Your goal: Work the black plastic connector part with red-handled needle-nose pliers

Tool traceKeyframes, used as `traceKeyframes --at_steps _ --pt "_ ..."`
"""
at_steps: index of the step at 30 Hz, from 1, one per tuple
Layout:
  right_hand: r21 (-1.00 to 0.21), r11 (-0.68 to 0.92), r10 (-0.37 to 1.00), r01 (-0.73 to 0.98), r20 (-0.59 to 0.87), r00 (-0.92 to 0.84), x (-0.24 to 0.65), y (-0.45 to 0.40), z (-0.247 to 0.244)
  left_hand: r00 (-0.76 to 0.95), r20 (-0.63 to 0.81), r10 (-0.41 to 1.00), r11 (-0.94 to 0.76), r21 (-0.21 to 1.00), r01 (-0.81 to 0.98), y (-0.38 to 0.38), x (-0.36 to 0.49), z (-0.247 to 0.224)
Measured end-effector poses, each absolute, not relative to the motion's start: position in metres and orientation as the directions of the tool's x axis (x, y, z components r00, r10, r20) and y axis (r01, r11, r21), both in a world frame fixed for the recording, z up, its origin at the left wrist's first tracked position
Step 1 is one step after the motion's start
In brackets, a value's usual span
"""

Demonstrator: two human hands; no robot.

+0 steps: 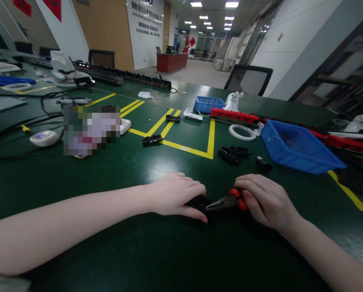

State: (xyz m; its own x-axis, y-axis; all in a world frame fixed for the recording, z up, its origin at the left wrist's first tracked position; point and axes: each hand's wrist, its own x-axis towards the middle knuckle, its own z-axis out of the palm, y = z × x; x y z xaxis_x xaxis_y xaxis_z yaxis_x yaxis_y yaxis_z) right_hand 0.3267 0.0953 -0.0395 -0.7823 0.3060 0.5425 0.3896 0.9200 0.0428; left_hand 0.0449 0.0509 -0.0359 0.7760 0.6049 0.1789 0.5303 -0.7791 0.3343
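Near the middle of the green table (108, 174), my left hand (178, 196) is closed around a small black part (198, 202). My right hand (268, 200) grips red-handled pliers (227, 202), whose narrow metal jaws point left and meet the right end of the black part. Whether the jaws pinch anything is too small to tell. Several black pieces (230, 155) lie beyond my right hand, with a short black cylinder (263, 164) beside them. Two more small black parts, one nearer (152, 139) and one farther (173, 118), rest by the yellow tape lines.
A large blue bin (300, 146) stands at the right, with a smaller blue bin (208, 104) farther back. Between them are a white ring (242, 132) and a red strip (234, 115). At the left lie a pixelated object (91, 132), a white oval device (44, 138) and black cables.
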Motion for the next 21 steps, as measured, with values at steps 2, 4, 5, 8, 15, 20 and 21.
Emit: traceKeyframes --at_steps 2,4,5,8,15,20,21 --pt "0.039 0.92 0.309 0.391 0.542 -0.782 0.3267 0.0955 -0.0404 0.777 0.181 0.603 -0.781 0.336 0.527 0.0508 0.0451 -0.0356" --pt "0.045 0.92 0.304 0.388 0.545 -0.782 0.3258 0.0955 -0.0404 0.778 0.183 0.601 -0.781 0.338 0.524 0.0508 0.0454 -0.0357" --pt "0.053 0.921 0.296 0.385 0.546 -0.784 0.3251 0.0954 -0.04 0.777 0.183 0.602 -0.781 0.337 0.526 0.0508 0.0456 -0.0358" --pt "0.095 0.922 0.267 0.376 0.548 -0.792 0.3236 0.0951 -0.0387 0.775 0.173 0.608 -0.777 0.329 0.536 0.0507 0.0461 -0.0362" --pt "0.149 0.903 0.264 0.403 0.549 -0.793 0.3244 0.0939 -0.0396 0.776 0.174 0.606 -0.779 0.324 0.536 0.0505 0.0468 -0.0356" --pt "0.21 0.859 0.283 0.467 0.565 -0.775 0.3218 0.0906 -0.0384 0.774 0.18 0.607 -0.78 0.32 0.538 0.0508 0.0469 -0.0358" --pt "0.208 0.858 0.285 0.469 0.567 -0.773 0.3217 0.0903 -0.038 0.774 0.182 0.606 -0.781 0.321 0.536 0.0509 0.0467 -0.0358"
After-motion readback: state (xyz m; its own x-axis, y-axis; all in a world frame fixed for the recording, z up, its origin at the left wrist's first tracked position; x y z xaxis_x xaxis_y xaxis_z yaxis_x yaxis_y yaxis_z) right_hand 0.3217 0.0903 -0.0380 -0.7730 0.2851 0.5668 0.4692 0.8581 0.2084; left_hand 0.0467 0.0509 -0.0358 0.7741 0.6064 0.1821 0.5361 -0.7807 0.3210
